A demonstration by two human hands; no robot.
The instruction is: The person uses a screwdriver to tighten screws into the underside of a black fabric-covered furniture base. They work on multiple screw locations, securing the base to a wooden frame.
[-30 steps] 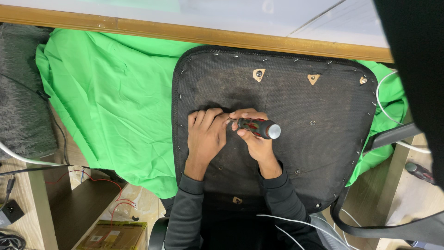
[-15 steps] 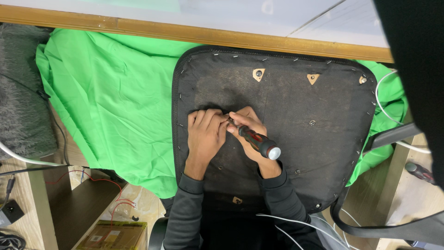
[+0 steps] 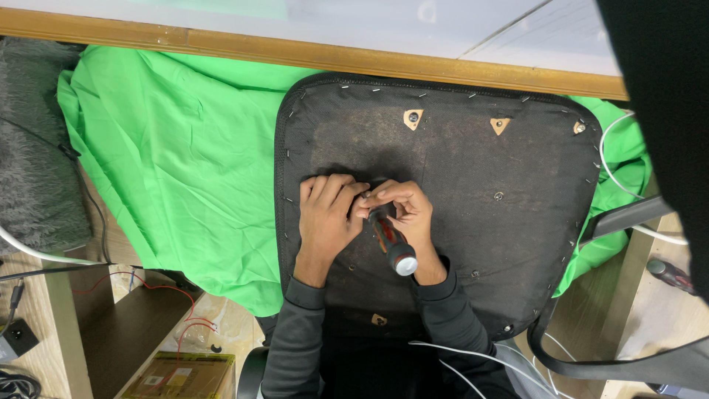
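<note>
Green cloth (image 3: pixel 170 148) under an upturned black seat base (image 3: pixel 473 192). Right hand (image 3: pixel 402 214) closed around a rigid screwdriver (image 3: pixel 391 240), best held at its ribbed handle; left hand (image 3: pixel 329 214) curled, steadying the tip mid-panel.

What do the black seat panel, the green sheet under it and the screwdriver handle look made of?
Seat panel: thin matte black fabric, probably over wood; staples line the rim and tan wood shows at the holes.
Green sheet: soft matte cloth; it creases and drapes.
Screwdriver: red-and-black handle, likely plastic or rubber, with a shiny pale end cap.
</note>
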